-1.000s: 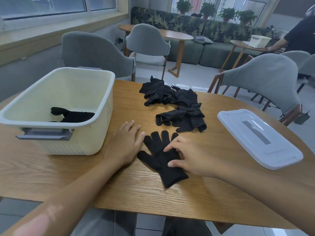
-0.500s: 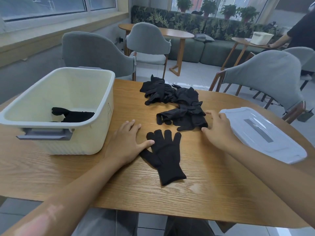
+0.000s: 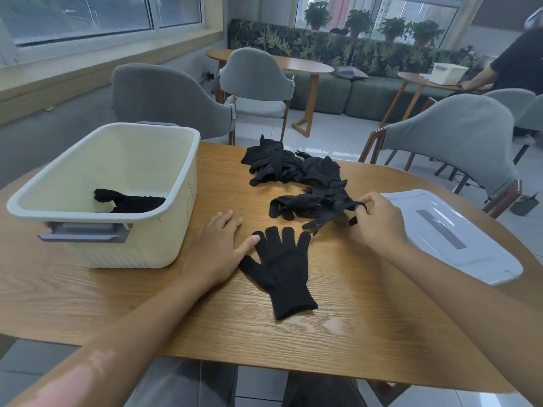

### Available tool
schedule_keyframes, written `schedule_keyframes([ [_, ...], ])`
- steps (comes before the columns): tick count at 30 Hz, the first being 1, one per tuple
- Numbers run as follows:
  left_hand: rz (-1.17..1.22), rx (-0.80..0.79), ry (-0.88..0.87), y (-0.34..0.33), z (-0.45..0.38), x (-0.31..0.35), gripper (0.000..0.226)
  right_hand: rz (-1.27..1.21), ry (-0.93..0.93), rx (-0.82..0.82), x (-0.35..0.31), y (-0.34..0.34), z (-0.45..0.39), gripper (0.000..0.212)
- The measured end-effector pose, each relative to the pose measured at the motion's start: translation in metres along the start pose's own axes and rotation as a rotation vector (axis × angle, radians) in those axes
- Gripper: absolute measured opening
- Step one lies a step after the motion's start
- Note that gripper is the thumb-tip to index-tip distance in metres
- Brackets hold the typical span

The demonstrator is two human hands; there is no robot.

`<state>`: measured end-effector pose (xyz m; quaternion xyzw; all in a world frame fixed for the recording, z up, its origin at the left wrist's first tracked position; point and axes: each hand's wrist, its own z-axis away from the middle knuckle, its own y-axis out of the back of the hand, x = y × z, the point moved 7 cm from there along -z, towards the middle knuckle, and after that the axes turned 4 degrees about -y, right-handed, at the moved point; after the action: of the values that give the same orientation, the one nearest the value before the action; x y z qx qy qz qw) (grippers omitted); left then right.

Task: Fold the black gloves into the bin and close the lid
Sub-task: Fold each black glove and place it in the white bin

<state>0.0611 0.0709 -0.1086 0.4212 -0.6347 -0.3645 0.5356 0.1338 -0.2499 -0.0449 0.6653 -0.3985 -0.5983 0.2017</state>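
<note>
One black glove point(image 3: 284, 268) lies flat on the wooden table point(image 3: 338, 342), fingers pointing away from me. My left hand point(image 3: 216, 249) rests flat on the table beside it, thumb touching its left edge. My right hand point(image 3: 377, 223) pinches the cuff of another black glove point(image 3: 329, 216) and lifts it off the near edge of the glove pile point(image 3: 293, 174). The cream bin point(image 3: 176, 230) stands at the left with a folded black glove point(image 3: 129, 201) inside. The white lid point(image 3: 452, 233) lies flat on the table at the right.
Grey chairs point(image 3: 170, 101) stand behind the table at the left and the right. A person point(image 3: 517, 66) stands at another table at the far right. Bare table surface lies in front of the flat glove.
My right hand left the flat glove, moved right to the pile's near edge, and now pinches a glove there and lifts it. My left hand stayed flat beside the laid-out glove.
</note>
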Motion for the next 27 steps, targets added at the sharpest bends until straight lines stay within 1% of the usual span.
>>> schedule_keyframes([
  [2, 0.0, 0.03, -0.016, 0.001, 0.001, 0.002, 0.067, -0.132, -0.073, -0.026, 0.003, 0.002, 0.009, 0.009],
  [4, -0.014, 0.093, -0.073, 0.007, 0.003, 0.008, 0.059, -0.227, -0.124, -0.064, 0.005, 0.002, 0.019, 0.009],
  [7, -0.029, 0.178, -0.225, 0.017, 0.01, 0.025, 0.044, -0.299, -0.178, -0.098, 0.01, 0.002, 0.029, 0.011],
  [9, -0.001, 0.184, -0.325, 0.019, 0.018, 0.042, 0.039, -0.291, -0.185, -0.07, 0.012, 0.005, 0.034, 0.016],
  [12, 0.098, 0.116, -0.403, 0.013, 0.035, 0.073, 0.039, -0.279, -0.182, 0.0, 0.018, 0.01, 0.039, 0.023],
  [14, 0.142, 0.038, -0.422, 0.004, 0.045, 0.088, 0.044, -0.329, -0.212, 0.007, 0.024, 0.01, 0.041, 0.019],
  [16, 0.133, -0.048, -0.448, -0.007, 0.053, 0.094, 0.048, -0.401, -0.227, 0.007, 0.028, 0.011, 0.043, 0.018],
  [18, 0.097, -0.114, -0.472, -0.015, 0.058, 0.093, 0.05, -0.402, -0.209, 0.032, 0.031, 0.012, 0.041, 0.022],
  [20, 0.084, -0.159, -0.483, -0.019, 0.061, 0.089, 0.051, -0.419, -0.221, 0.041, 0.035, 0.011, 0.04, 0.022],
  [22, 0.088, -0.191, -0.508, -0.018, 0.06, 0.086, 0.051, -0.425, -0.248, 0.048, 0.041, 0.011, 0.039, 0.018],
  [25, 0.057, -0.201, -0.547, -0.013, 0.063, 0.084, 0.051, -0.442, -0.291, 0.103, 0.047, 0.017, 0.04, 0.009],
  [26, 0.058, -0.19, -0.549, -0.01, 0.065, 0.084, 0.05, -0.462, -0.311, 0.111, 0.049, 0.018, 0.04, 0.011],
  [27, 0.064, -0.175, -0.544, -0.008, 0.067, 0.083, 0.049, -0.495, -0.326, 0.11, 0.05, 0.019, 0.039, 0.019],
])
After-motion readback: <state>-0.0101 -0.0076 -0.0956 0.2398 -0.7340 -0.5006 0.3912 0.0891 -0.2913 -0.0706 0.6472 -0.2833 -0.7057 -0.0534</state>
